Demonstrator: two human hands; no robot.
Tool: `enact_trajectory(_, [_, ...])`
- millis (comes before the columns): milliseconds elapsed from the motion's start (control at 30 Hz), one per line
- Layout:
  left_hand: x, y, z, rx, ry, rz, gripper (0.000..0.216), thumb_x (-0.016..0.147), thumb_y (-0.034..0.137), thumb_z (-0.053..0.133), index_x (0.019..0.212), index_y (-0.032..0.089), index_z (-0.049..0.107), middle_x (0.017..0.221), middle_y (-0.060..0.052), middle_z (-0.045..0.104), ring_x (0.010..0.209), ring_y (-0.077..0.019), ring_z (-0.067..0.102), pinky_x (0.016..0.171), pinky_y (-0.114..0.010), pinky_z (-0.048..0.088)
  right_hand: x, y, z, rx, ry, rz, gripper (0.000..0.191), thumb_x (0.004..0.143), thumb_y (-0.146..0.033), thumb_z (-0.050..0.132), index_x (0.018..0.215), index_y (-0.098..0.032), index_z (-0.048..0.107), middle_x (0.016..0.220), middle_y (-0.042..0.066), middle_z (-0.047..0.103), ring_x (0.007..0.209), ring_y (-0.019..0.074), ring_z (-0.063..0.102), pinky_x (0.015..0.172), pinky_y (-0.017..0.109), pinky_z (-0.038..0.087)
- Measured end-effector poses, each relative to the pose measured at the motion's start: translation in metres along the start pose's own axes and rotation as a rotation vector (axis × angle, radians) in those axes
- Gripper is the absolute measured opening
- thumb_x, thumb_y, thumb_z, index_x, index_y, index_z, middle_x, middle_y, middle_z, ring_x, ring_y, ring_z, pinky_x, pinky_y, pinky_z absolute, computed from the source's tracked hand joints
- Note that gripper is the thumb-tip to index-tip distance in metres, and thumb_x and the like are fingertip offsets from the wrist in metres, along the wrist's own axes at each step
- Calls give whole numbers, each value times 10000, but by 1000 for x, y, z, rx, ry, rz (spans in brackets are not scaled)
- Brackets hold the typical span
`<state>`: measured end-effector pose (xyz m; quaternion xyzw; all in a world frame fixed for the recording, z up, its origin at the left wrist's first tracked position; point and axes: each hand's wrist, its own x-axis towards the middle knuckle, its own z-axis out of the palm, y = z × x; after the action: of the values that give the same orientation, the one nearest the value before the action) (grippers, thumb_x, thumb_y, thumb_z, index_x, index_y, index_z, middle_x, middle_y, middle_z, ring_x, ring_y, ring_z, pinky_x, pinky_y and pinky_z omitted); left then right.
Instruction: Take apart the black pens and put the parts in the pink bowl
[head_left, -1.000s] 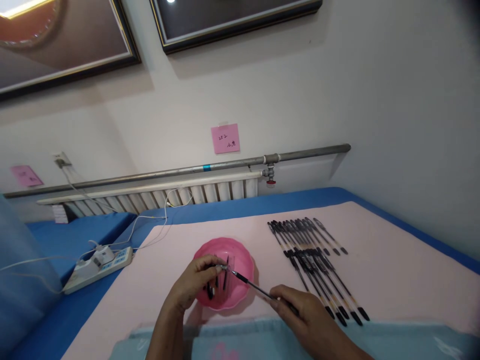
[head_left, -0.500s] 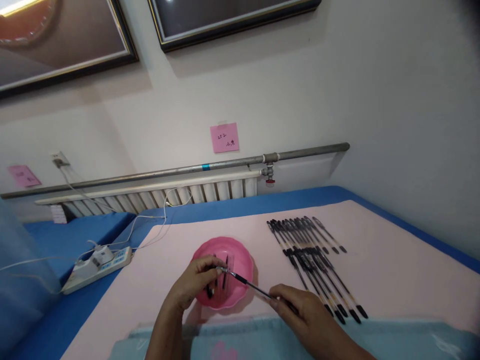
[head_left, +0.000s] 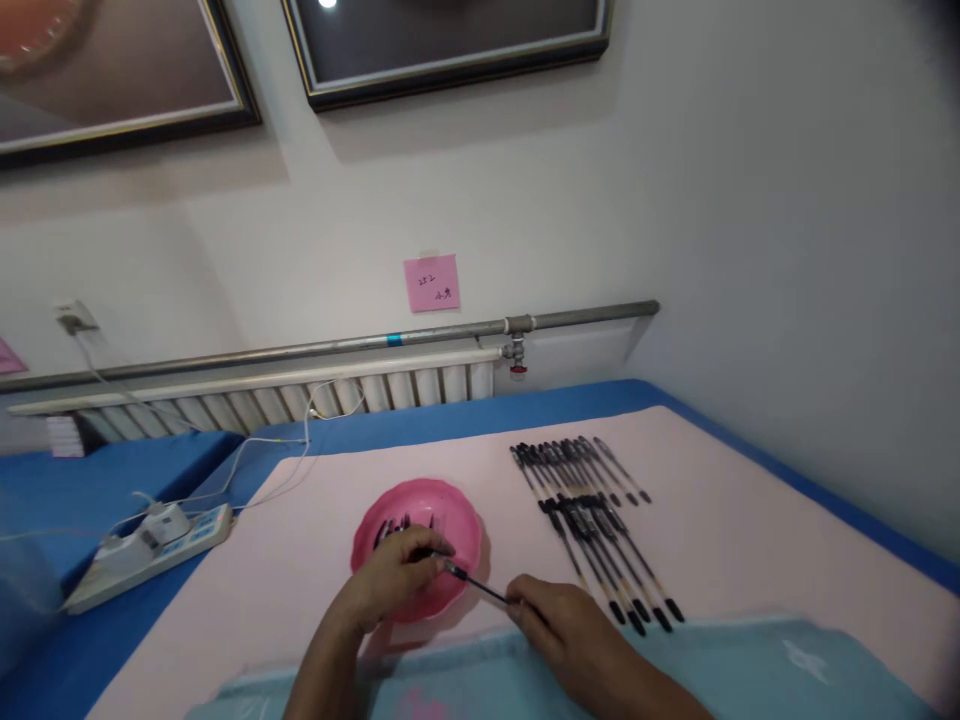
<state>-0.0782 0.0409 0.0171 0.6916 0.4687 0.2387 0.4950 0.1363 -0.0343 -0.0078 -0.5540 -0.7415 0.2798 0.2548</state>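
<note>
A slim pen [head_left: 484, 587] spans the gap between my two hands. My left hand [head_left: 390, 578] is closed in a pinch round its dark upper end, above a pink scalloped bowl [head_left: 469, 512]. Farther down the barrel, my right hand [head_left: 566, 632] grips the pen, its lower end hidden in the palm. Several slender dark pieces [head_left: 384, 531] lie inside the bowl, partly covered by my left hand; they are too small to name surely. To the right, several black-capped pens [head_left: 577, 470] lie side by side in a back row, with a front row of pens [head_left: 619, 560] overlapping them.
A pale pink sheet [head_left: 300, 570] covers the blue table [head_left: 450, 422]. On the left lies a white power strip [head_left: 199, 535] with plugs and loose cables. Light blue cloth [head_left: 480, 680] runs along the near edge. A radiator [head_left: 427, 388] and pipe [head_left: 585, 316] line the wall.
My hands have come closer together along the pen, and less of its dark section shows beside my left fingers. The view has shifted slightly, moving the bowl and pens left in the picture.
</note>
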Motion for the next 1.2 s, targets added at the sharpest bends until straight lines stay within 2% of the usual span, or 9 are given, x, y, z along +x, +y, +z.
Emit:
enact_trajectory(67, [-1, 1, 2, -115, -6, -24, 412, 722, 354, 593, 1088, 168, 622, 843, -34, 595, 592, -126, 490, 515, -236, 369, 0, -1, -1, -10, 63, -34, 182, 866, -234, 438, 772, -203, 591, 740, 9, 616, 721, 161, 569, 648, 251, 394])
enact_trajectory(133, [-1, 2, 3, -187, 58, 15, 571, 719, 409, 622, 1240, 201, 516, 1017, -65, 596, 700, -151, 546, 585, -250, 427, -2, 3, -6, -11, 192, -79, 142, 830, -217, 484, 763, -197, 608, 817, 32, 611, 802, 174, 561, 698, 260, 415])
enact_trajectory(233, [1, 1, 2, -244, 144, 9, 627, 723, 491, 615, 1274, 221, 484, 1147, -89, 580, 882, -206, 583, 698, -282, 471, -12, 23, -21, -5, 425, -7, 215, 854, -284, 458, 823, -200, 654, 844, 57, 603, 803, 186, 569, 691, 277, 451])
enact_trajectory(333, [4, -1, 3, -284, 135, -2, 591, 714, 519, 619, 1220, 224, 541, 1115, -79, 616, 962, -231, 588, 772, -295, 472, -32, 54, -42, -90, 612, 180, 307, 872, -390, 418, 858, -210, 665, 802, 59, 616, 768, 191, 596, 691, 285, 479])
enact_trajectory(533, [1, -1, 10, -259, 67, -14, 538, 712, 454, 630, 1176, 186, 580, 987, -74, 665, 805, -208, 601, 661, -281, 468, -60, 96, -73, -271, 633, 331, 288, 829, -362, 420, 749, -199, 644, 718, 45, 627, 707, 212, 611, 654, 314, 455])
enact_trajectory(667, [0, -1, 15, -263, 72, -27, 502, 682, 430, 649, 1125, 196, 619, 911, -54, 676, 750, -196, 603, 631, -270, 461, -58, 100, -74, -353, 607, 378, 241, 788, -304, 462, 626, -207, 611, 648, 27, 613, 641, 200, 598, 590, 290, 410])
enact_trajectory(867, [1, -9, 12, -284, 155, -36, 539, 634, 470, 681, 1077, 168, 637, 889, -58, 676, 661, -171, 586, 590, -268, 454, -56, 104, -67, -399, 615, 376, 177, 761, -280, 499, 640, -214, 609, 633, 5, 613, 585, 174, 583, 555, 264, 384])
enact_trajectory(1000, [1, -18, -5, -380, 311, -18, 520, 597, 477, 706, 1007, 162, 645, 742, -18, 656, 609, -151, 564, 557, -253, 443, -59, 105, -69, -389, 686, 349, 213, 788, -352, 469, 775, -208, 626, 734, 44, 639, 653, 204, 612, 590, 299, 440])
enact_trajectory(1200, [-2, -30, -38, -446, 817, 68, 441, 583, 535, 647, 804, 153, 628, 517, 52, 510, 433, -103, 419, 418, -225, 322, -61, 98, -64, -327, 743, 245, 292, 839, -389, 368, 869, -205, 592, 924, 101, 656, 874, 247, 619, 722, 357, 498])
